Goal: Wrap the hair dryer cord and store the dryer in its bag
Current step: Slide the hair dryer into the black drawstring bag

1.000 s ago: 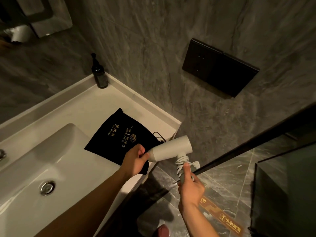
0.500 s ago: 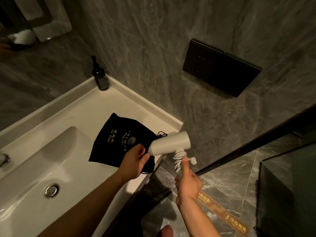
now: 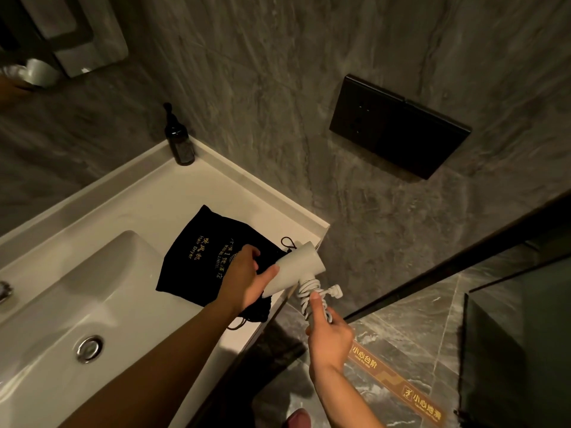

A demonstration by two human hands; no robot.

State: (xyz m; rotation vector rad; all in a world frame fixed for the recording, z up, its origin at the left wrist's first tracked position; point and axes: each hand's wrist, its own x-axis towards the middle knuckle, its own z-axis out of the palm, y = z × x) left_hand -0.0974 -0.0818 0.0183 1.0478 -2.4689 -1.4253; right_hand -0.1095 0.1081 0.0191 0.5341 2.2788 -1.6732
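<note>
A white hair dryer (image 3: 301,265) is held over the right end of the counter. Its white cord (image 3: 309,290) is wound around the handle, with the plug (image 3: 335,292) sticking out to the right. My right hand (image 3: 329,333) grips the handle from below, thumb pressed on the coils. My left hand (image 3: 244,278) rests on the black drawstring bag (image 3: 200,257) with gold lettering, fingers at the bag's mouth and thumb against the dryer's barrel. The bag lies flat on the white counter (image 3: 139,205).
A sink basin (image 3: 77,298) with a metal drain (image 3: 89,348) takes up the counter's left. A dark pump bottle (image 3: 179,140) stands in the back corner. A black wall panel (image 3: 398,126) hangs on the grey stone wall. Tiled floor with caution strips (image 3: 398,384) lies below right.
The dryer has moved left and closer to the bag's mouth. My left hand has shifted onto the bag's opening. My right hand stays on the wrapped handle.
</note>
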